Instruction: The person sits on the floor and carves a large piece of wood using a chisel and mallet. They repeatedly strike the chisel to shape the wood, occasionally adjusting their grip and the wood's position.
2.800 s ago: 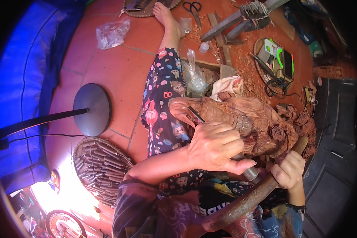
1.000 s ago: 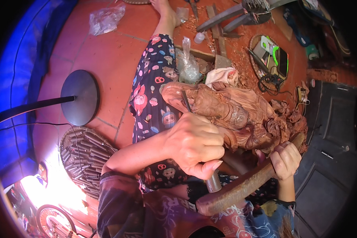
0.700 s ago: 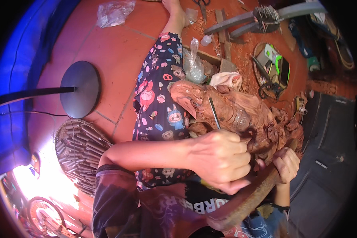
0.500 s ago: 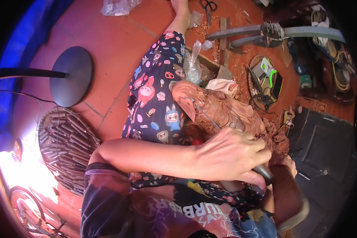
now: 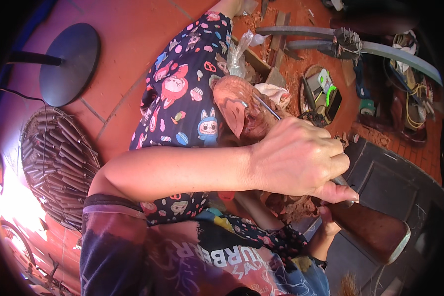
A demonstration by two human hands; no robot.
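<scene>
My left hand (image 5: 303, 160) is closed around a chisel, its arm crossing from the left. The thin metal shank of the chisel (image 5: 268, 107) points up-left over a reddish-brown wood carving (image 5: 230, 96) lying against my patterned trouser leg. The lower part of the carving is hidden behind my hand. Below, my right hand (image 5: 329, 228) grips a brown wooden mallet (image 5: 375, 229), whose broad end points to the lower right. The handle end of the chisel is close to the mallet; whether they touch I cannot tell.
A round basket of dark sticks (image 5: 56, 165) and a round black stand base (image 5: 70, 64) are on the tiled floor at left. A metal clamp-like frame (image 5: 348, 42), a small tool basket (image 5: 320, 93) and a dark panel (image 5: 385, 192) lie at right. Wood chips are scattered about.
The view has shifted. My left hand and the chisel have moved up and slightly right across the carving. The mallet has swung outward, its broad end now further right.
</scene>
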